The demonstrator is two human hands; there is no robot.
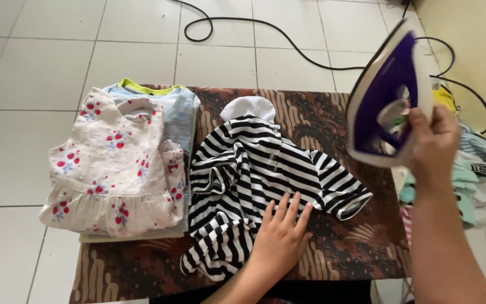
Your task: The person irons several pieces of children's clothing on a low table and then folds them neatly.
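A black-and-white striped shirt (243, 174) with a white collar lies crumpled on a brown patterned cloth (333, 118) spread on the floor. My left hand (279, 236) rests flat on the shirt's lower part, fingers spread. My right hand (431, 143) grips the handle of a purple and white iron (386, 90), held tilted in the air above the cloth's right side, clear of the shirt.
A stack of folded clothes topped by a cream floral dress (113, 169) sits on the cloth's left. A heap of unfolded clothes (476, 174) lies at the right. The iron's black cord (265, 28) loops over white floor tiles behind.
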